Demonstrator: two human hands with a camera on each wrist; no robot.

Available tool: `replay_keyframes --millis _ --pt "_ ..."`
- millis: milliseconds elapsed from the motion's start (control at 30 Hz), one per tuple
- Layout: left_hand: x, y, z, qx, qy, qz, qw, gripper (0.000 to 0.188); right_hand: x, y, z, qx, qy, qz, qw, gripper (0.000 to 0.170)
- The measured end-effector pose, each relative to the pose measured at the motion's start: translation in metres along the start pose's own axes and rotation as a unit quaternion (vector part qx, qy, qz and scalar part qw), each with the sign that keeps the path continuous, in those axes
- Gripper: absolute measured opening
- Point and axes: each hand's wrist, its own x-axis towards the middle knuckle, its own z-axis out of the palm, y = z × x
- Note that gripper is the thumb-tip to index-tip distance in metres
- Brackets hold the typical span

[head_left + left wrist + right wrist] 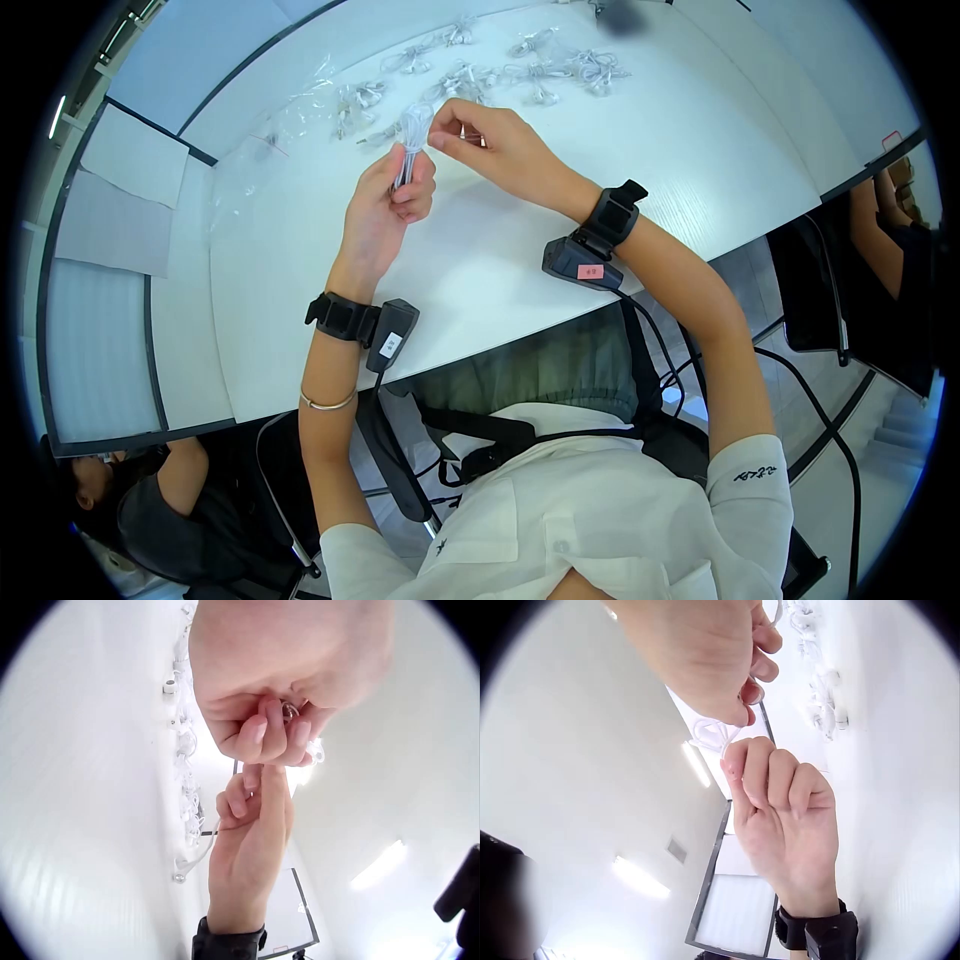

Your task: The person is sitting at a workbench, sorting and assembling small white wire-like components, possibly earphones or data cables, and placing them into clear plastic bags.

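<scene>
White table [680,180], left hand [378,205] gripping a bundled cable [417,125], right hand [505,148] curled, pinching a strand [206,853]

From far away, I am seeing a white table [720,130] standing beside pale panels [110,340] with dark edges. A black chair [808,285] is sitting on a gray floor [750,285], and long lights [641,877] are shining from the white ceiling [592,787].

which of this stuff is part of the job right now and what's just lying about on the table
Seemingly in the job:
- white cable bundle
- left hand, gripping the bundle
- right hand, fingers at its looped end

Apparently just lying about:
- other cable bundles, untouched
- clear plastic, on the table's left side
</scene>
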Motion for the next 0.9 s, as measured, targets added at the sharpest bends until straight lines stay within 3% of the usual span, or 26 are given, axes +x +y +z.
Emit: replay_keyframes --millis 367,467,567,733,833,867,900 --pt "-0.001 0.000 -0.003 -0.020 -0.011 -0.027 0.999 0.039 -0.001 -0.001 0.000 -0.017 -0.014 0.014 1.000 0.022" --pt "0.001 0.000 -0.006 0.017 -0.002 -0.023 1.000 0.039 0.000 0.003 -0.001 -0.009 0.004 0.016 1.000 0.020" --pt "0.004 -0.007 -0.004 0.203 0.099 0.006 0.974 0.036 0.001 0.009 -0.005 0.000 0.031 0.014 0.999 0.019" --pt "0.007 -0.012 -0.008 0.183 0.129 -0.008 0.975 0.031 0.002 0.009 -0.005 0.003 0.072 0.011 0.997 0.020" --pt "0.007 -0.012 -0.011 0.205 0.133 -0.028 0.969 0.030 0.000 0.006 -0.008 0.009 0.033 0.020 0.999 0.016" --pt "0.008 -0.012 -0.013 0.217 0.129 -0.035 0.967 0.030 0.001 0.006 -0.007 0.017 0.055 0.009 0.998 0.016" --pt "0.008 -0.018 -0.015 0.310 0.100 0.025 0.945 0.029 0.002 0.007 -0.008 0.024 0.078 -0.001 0.997 0.016"
